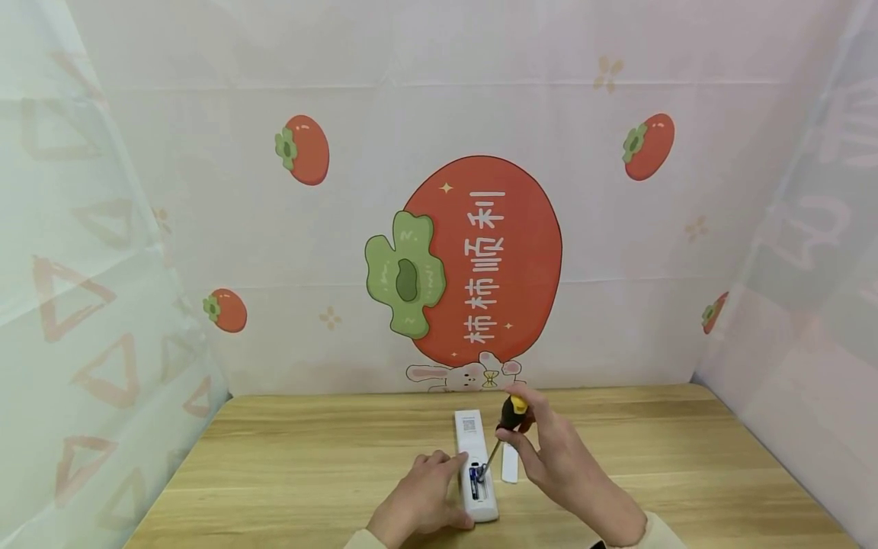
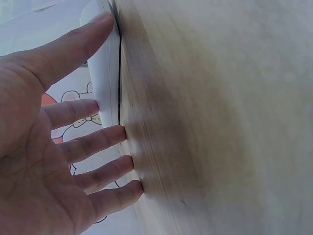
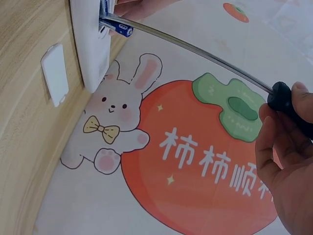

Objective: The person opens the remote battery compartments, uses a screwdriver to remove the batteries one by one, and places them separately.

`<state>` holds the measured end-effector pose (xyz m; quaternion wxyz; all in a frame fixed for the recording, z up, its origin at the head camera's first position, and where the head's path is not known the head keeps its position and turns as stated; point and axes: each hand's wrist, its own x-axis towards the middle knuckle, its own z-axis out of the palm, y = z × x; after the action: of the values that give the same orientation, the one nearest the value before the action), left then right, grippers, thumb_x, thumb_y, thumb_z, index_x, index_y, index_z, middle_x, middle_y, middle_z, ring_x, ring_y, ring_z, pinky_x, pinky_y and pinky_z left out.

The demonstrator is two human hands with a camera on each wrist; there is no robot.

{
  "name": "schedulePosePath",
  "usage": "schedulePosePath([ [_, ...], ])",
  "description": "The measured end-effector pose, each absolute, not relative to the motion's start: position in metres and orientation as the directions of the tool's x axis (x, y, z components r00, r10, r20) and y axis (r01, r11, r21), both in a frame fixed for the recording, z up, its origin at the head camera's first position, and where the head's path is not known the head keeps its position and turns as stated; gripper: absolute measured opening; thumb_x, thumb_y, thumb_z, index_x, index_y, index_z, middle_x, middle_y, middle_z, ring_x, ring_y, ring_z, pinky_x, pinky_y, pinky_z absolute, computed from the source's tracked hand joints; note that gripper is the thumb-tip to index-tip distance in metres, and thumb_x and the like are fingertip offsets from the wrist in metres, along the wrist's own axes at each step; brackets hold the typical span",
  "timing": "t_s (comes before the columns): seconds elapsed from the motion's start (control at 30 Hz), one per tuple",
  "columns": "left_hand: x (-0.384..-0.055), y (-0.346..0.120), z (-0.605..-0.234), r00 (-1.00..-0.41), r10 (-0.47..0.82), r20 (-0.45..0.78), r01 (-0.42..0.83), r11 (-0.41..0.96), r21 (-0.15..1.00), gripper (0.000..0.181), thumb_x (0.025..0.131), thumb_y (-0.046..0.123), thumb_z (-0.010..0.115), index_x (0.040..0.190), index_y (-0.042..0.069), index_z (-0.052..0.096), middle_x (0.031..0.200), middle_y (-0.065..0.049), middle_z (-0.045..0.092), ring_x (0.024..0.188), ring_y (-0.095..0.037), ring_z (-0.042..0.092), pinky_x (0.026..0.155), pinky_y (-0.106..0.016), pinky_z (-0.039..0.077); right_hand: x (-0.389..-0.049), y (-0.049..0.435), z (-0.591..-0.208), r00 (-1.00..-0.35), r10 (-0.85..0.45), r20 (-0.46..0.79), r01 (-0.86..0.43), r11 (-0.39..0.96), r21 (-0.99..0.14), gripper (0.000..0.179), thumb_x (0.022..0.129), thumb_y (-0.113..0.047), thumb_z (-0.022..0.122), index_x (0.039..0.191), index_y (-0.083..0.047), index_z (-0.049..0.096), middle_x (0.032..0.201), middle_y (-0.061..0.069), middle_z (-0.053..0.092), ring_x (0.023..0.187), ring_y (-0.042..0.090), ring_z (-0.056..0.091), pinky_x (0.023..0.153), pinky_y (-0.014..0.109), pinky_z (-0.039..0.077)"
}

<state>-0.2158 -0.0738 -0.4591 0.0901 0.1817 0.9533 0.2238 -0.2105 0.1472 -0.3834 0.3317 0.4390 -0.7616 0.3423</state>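
A white remote control (image 1: 469,438) lies back up on the table, its battery compartment uncovered at the near end. My left hand (image 1: 425,494) rests at its left side, thumb and index finger touching the edge, fingers fairly straight in the left wrist view. My right hand (image 1: 564,461) grips a screwdriver (image 1: 512,413) by its black and yellow handle, slanted down to the left. The metal shaft (image 3: 195,50) reaches into the compartment. There, a blue battery (image 3: 121,29) sticks up at a tilt by the tip. Another dark blue battery (image 1: 474,486) lies in the compartment's left side.
A small white battery cover (image 1: 511,463) lies on the wooden table (image 1: 329,457), just right of the remote. Behind the table stands a backdrop (image 1: 233,213) printed with persimmons and a rabbit. Side sheets (image 1: 89,305) close in the left and right.
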Motion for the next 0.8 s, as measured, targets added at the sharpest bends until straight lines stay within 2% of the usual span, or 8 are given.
schedulePosePath([
  [0.2, -0.2161, -0.0736, -0.4594, -0.919, 0.383, -0.091, 0.304, 0.837, 0.455, 0.085, 0.073, 0.043, 0.090, 0.146, 0.016, 0.056, 0.126, -0.008, 0.059, 0.116, -0.032, 0.052, 0.097, -0.051, 0.051, -0.2107, 0.1472, -0.3823, -0.404, -0.431, 0.807, -0.889, 0.392, -0.236, 0.053, 0.099, -0.023, 0.059, 0.141, 0.000, 0.037, 0.091, -0.003, 0.063, 0.081, 0.013, 0.059, 0.071, 0.027, 0.055],
  [0.37, -0.2172, -0.0728, -0.4585, -0.920, 0.377, -0.108, 0.292, 0.841, 0.455, 0.084, 0.074, 0.043, 0.090, 0.146, 0.017, 0.056, 0.127, -0.008, 0.059, 0.118, -0.033, 0.052, 0.098, -0.052, 0.050, -0.2102, 0.1470, -0.3831, -0.414, -0.439, 0.798, -0.888, 0.389, -0.247, 0.053, 0.099, -0.024, 0.059, 0.141, -0.002, 0.037, 0.091, -0.003, 0.061, 0.081, 0.013, 0.058, 0.073, 0.023, 0.053],
  [0.5, -0.2167, -0.0726, -0.4578, -0.921, 0.377, -0.103, 0.293, 0.840, 0.457, 0.085, 0.073, 0.043, 0.090, 0.146, 0.016, 0.056, 0.129, -0.009, 0.059, 0.119, -0.035, 0.052, 0.098, -0.054, 0.050, -0.2106, 0.1462, -0.3849, -0.391, -0.451, 0.803, -0.897, 0.383, -0.222, 0.051, 0.101, -0.026, 0.058, 0.140, 0.000, 0.038, 0.089, -0.003, 0.060, 0.079, 0.014, 0.058, 0.074, 0.020, 0.051],
  [0.8, -0.2133, -0.0730, -0.4571, -0.922, 0.378, -0.088, 0.299, 0.836, 0.461, 0.085, 0.074, 0.043, 0.090, 0.146, 0.015, 0.056, 0.130, -0.010, 0.059, 0.120, -0.036, 0.052, 0.097, -0.056, 0.050, -0.2101, 0.1460, -0.3885, -0.391, -0.462, 0.796, -0.890, 0.409, -0.201, 0.049, 0.103, -0.029, 0.055, 0.139, -0.001, 0.038, 0.089, -0.003, 0.061, 0.079, 0.012, 0.059, 0.075, 0.020, 0.051],
])
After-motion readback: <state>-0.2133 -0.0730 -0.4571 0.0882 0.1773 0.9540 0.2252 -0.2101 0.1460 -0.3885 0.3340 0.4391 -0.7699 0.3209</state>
